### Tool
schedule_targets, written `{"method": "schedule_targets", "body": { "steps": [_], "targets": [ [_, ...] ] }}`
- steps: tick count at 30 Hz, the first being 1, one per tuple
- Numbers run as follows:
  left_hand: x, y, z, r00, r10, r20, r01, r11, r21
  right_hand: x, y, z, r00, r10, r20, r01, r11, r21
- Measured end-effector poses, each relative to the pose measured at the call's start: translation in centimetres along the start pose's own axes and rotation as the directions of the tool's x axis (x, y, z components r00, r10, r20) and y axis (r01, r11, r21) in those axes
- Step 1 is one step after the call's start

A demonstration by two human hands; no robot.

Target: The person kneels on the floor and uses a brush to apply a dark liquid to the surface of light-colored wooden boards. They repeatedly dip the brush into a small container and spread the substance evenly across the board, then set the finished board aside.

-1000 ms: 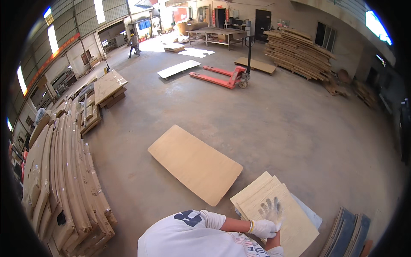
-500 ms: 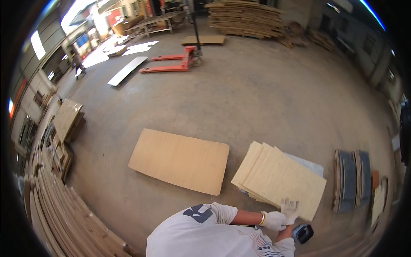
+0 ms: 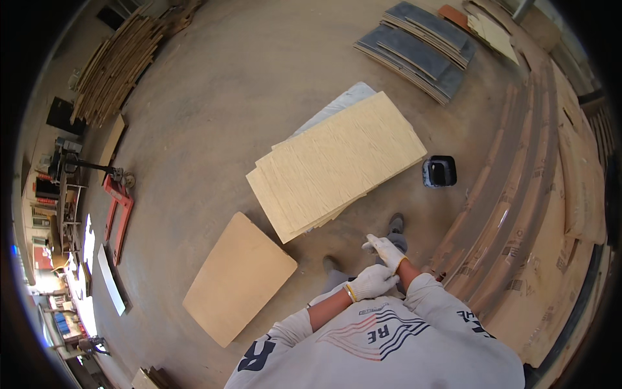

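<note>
Both my hands wear white knit work gloves and meet in front of my body. My left hand [image 3: 373,282] is closed at the right wrist, its fingertips at the cuff of the right glove [image 3: 396,259]. My right hand [image 3: 385,251] points forward with fingers stretched out and holds nothing. Beyond the hands lies a stack of pale yellow wood sheets [image 3: 340,165], its top sheets slightly askew. To the left of it a single tan board [image 3: 240,279] lies on the floor. A dark square tub [image 3: 439,172] with black contents stands right of the stack.
Dark grey panels [image 3: 414,58] are stacked at the far right. Long plastic-wrapped brown packages [image 3: 499,220] run along my right side. A red pallet jack [image 3: 116,207] stands at the left, near a white panel [image 3: 110,282]. Piled planks [image 3: 120,68] are at the far left.
My view has swung to the right, so the sheet stack now sits ahead of me. My hands have drawn back from over the stack toward my body, still together.
</note>
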State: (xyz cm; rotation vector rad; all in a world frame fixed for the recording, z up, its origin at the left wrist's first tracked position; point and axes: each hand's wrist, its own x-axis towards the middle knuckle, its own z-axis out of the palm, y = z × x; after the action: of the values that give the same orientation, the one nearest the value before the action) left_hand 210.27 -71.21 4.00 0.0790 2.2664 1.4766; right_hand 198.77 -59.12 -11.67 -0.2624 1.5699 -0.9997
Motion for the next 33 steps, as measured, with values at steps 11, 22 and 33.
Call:
{"method": "schedule_targets", "body": {
  "steps": [11,22,33],
  "targets": [
    [0.2,-17.4,7.3,0.565,-0.812,0.146,0.568,0.510,0.646,-1.9,6.1,-13.4,0.971,0.117,-0.208,-0.238,0.527,-0.816],
    [7.0,-14.1,1.5,0.359,-0.495,0.791,0.393,0.849,0.353,-3.4,10.4,-21.6,0.806,0.158,0.570,0.049,0.943,-0.330],
    [37.9,-46.6,-7.3,0.655,-0.220,-0.723,0.726,0.451,0.520,26.2,21.3,-51.1,0.437,0.064,-0.897,-0.352,0.930,-0.105]
  ]
}}
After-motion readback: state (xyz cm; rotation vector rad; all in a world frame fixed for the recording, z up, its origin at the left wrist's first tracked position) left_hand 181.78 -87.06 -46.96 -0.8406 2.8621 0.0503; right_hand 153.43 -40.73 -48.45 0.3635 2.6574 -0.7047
